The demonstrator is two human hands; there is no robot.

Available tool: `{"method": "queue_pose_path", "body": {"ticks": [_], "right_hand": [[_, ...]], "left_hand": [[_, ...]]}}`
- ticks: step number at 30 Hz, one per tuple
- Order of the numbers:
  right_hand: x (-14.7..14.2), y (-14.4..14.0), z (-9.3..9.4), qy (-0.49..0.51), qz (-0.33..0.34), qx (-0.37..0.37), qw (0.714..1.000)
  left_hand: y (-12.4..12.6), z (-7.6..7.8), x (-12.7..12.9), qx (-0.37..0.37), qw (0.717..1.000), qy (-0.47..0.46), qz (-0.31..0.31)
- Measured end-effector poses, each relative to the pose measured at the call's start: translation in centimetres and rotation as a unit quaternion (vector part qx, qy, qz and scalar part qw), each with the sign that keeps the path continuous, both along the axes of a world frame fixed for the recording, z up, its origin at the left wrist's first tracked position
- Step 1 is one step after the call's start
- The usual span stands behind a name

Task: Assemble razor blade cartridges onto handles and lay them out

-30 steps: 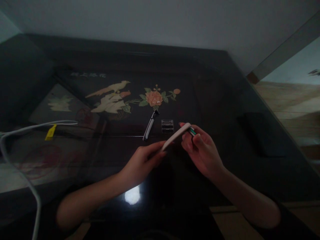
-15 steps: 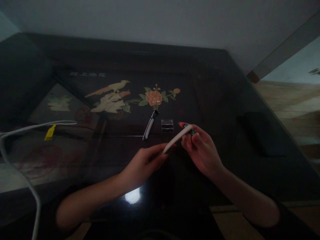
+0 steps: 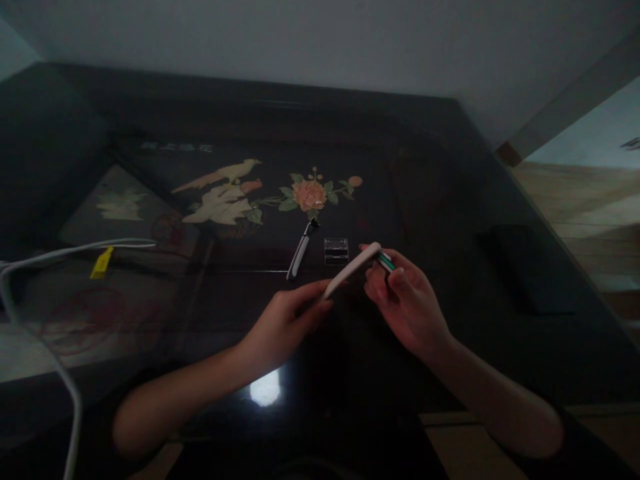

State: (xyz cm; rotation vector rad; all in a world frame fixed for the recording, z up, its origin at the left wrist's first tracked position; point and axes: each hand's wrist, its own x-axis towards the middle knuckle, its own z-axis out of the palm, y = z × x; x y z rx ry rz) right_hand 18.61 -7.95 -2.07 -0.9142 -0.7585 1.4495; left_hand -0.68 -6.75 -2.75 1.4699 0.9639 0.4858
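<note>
White cable point(image 3: 60, 373) and yellow tag point(image 3: 101, 263) at frame left on dark lacquered counter point(image 3: 450, 167). Centre: left hand point(image 3: 280, 327) fingers pinch lower end of white razor handle point(image 3: 350, 270); right hand point(image 3: 407, 307) fingers closed on its green-tipped head end. Dark razor point(image 3: 300, 252) and clear cartridge case point(image 3: 335, 249) lie just above, apart.

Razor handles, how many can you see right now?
2. A pale slim razor handle is held between the left hand and right hand. A dark-and-silver razor handle lies on the glossy black table, beside a small clear plastic case.
</note>
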Motion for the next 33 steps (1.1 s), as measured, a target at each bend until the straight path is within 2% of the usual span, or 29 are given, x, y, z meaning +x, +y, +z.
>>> {"method": "queue_pose_path", "body": {"ticks": [5,17,24,33], "right_hand": [[0.0,0.0,0.1,-0.003,-0.003,0.004,1.000],[0.0,0.3,0.3,-0.020,-0.020,-0.034,0.999],[0.0,0.1,0.1,-0.025,-0.004,-0.011,1.000],[-0.1,0.1,0.2,-0.016,0.001,-0.008,1.000]], "left_hand": [[0.0,-0.2,0.0,-0.009,1.000,0.000,0.007],[-0.6,0.9,0.2,-0.033,0.999,-0.005,-0.042],[-0.1,0.6,0.2,-0.001,1.000,0.007,-0.015],[0.0,0.2,0.1,-0.022,1.000,0.005,0.011]]}}
